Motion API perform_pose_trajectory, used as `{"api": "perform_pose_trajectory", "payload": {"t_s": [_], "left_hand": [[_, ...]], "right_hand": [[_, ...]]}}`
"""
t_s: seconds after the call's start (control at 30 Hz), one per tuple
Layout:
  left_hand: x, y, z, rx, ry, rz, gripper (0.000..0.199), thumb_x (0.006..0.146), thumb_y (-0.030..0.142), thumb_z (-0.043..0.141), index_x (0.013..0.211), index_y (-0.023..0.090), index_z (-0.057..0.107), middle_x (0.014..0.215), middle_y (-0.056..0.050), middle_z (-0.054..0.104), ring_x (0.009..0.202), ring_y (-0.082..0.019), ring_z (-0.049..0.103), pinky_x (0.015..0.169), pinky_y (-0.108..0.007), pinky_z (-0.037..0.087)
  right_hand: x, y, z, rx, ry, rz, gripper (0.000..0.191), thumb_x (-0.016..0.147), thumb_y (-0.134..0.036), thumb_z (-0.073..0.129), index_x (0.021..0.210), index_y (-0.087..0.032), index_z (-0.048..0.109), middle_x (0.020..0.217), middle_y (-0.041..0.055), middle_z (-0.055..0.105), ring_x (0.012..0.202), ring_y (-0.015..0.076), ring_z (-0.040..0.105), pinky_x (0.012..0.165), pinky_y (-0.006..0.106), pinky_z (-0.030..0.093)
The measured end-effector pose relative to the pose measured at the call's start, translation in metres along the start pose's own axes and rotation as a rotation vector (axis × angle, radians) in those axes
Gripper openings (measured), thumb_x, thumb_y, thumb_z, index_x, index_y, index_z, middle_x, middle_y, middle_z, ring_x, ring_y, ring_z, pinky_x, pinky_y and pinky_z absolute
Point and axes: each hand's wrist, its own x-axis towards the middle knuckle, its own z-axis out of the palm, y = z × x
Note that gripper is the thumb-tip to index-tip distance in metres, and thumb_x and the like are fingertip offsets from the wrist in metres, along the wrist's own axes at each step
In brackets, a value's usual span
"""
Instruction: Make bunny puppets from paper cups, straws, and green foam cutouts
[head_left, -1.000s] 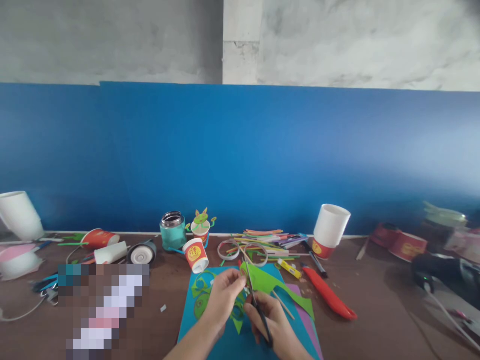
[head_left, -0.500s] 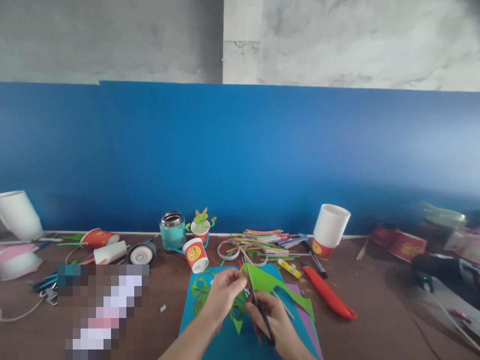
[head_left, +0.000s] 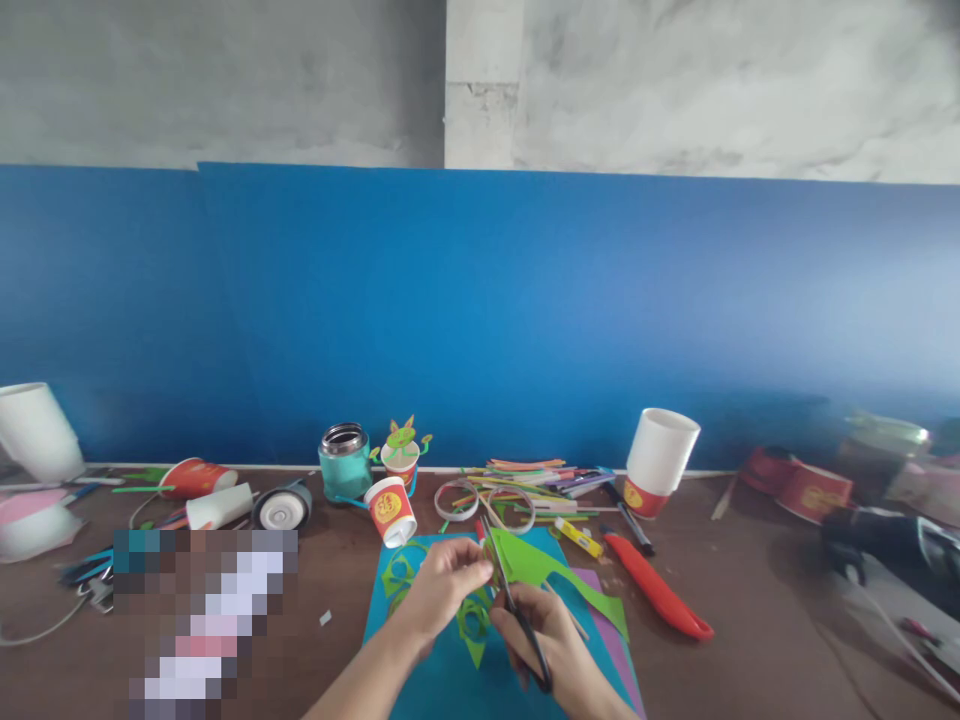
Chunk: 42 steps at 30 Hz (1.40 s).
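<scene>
My right hand [head_left: 544,622] is closed around the dark-handled scissors [head_left: 534,645], whose blades point away from me toward my left fingertips. My left hand [head_left: 451,580] is pinched beside the blades on a small piece of green paper, mostly hidden by the fingers. Just beyond the scissors lies a larger green paper sheet [head_left: 536,560] with a curved cut-out edge. Green paper scraps [head_left: 472,622] with round holes rest below my hands on blue paper [head_left: 442,690]. Purple paper [head_left: 619,655] shows at the right edge of the blue.
Behind my hands are two tape rolls [head_left: 511,510], a pile of coloured sticks [head_left: 547,480], a tipped paper cup [head_left: 391,510] and a teal jar [head_left: 345,462]. To the right lie a glue stick [head_left: 579,538], a red cutter [head_left: 656,585] and stacked white cups [head_left: 661,460].
My left hand and forearm have shifted slightly left, and the fingers have turned a little at the blades. The right hand with the scissors stays nearly in place.
</scene>
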Motion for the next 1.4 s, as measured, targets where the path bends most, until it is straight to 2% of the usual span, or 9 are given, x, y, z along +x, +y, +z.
{"api": "perform_pose_trajectory", "payload": {"t_s": [0.33,0.47,0.67,0.83,0.93,1.17,1.4], "left_hand": [[-0.004,0.010,-0.005,0.026,-0.024,-0.049,0.009,0.064,0.025,0.065,0.058,0.019,0.063,0.053,0.005,0.055,0.054,-0.012,0.046,0.058,-0.023,0.034],[-0.003,0.007,-0.011,0.057,-0.058,-0.038,0.007,0.065,0.024,0.066,0.060,0.019,0.065,0.058,0.004,0.060,0.058,-0.013,0.049,0.060,-0.023,0.034],[0.000,0.001,-0.016,0.087,-0.064,-0.036,0.009,0.066,0.028,0.065,0.064,0.019,0.063,0.062,0.003,0.061,0.063,-0.014,0.053,0.064,-0.023,0.036],[0.000,0.004,-0.009,0.046,-0.065,-0.023,0.020,0.068,0.037,0.065,0.070,0.019,0.057,0.064,0.004,0.059,0.067,-0.014,0.054,0.069,-0.025,0.039],[0.000,0.005,-0.005,0.082,-0.025,-0.030,0.024,0.068,0.041,0.064,0.067,0.019,0.054,0.062,0.004,0.058,0.066,-0.014,0.054,0.067,-0.025,0.039],[0.000,0.003,-0.008,0.092,-0.021,-0.062,0.017,0.064,0.032,0.064,0.064,0.018,0.054,0.061,0.004,0.060,0.064,-0.014,0.054,0.065,-0.024,0.037],[0.001,0.003,-0.012,-0.008,-0.096,-0.073,0.017,0.065,0.029,0.066,0.063,0.018,0.053,0.060,0.003,0.065,0.063,-0.014,0.056,0.067,-0.025,0.039]], "right_hand": [[0.001,-0.003,-0.002,-0.058,-0.034,0.047,0.037,0.070,-0.051,0.066,0.063,-0.017,0.054,0.039,-0.0071,0.044,0.031,0.0055,0.035,0.031,0.017,0.027],[-0.001,-0.002,-0.003,-0.065,-0.044,0.036,0.035,0.072,-0.047,0.066,0.062,-0.016,0.054,0.040,-0.0071,0.044,0.031,0.0050,0.035,0.032,0.016,0.026],[0.001,0.000,-0.003,-0.060,-0.043,0.031,0.035,0.072,-0.047,0.066,0.063,-0.016,0.054,0.040,-0.0066,0.045,0.031,0.0053,0.036,0.032,0.016,0.027],[0.002,-0.002,-0.002,-0.054,-0.026,0.043,0.037,0.070,-0.050,0.067,0.063,-0.016,0.053,0.039,-0.0073,0.044,0.030,0.0048,0.035,0.031,0.016,0.026],[0.002,-0.003,-0.001,-0.045,-0.027,0.046,0.037,0.070,-0.050,0.067,0.064,-0.016,0.053,0.039,-0.0074,0.044,0.031,0.0048,0.036,0.031,0.015,0.025],[0.001,-0.001,0.000,-0.038,-0.047,0.032,0.039,0.070,-0.053,0.065,0.067,-0.015,0.054,0.042,-0.0066,0.046,0.033,0.0057,0.039,0.033,0.016,0.027],[0.000,-0.002,0.001,-0.051,-0.032,0.040,0.036,0.071,-0.047,0.067,0.062,-0.016,0.051,0.040,-0.0079,0.042,0.032,0.0046,0.035,0.032,0.016,0.025]]}}
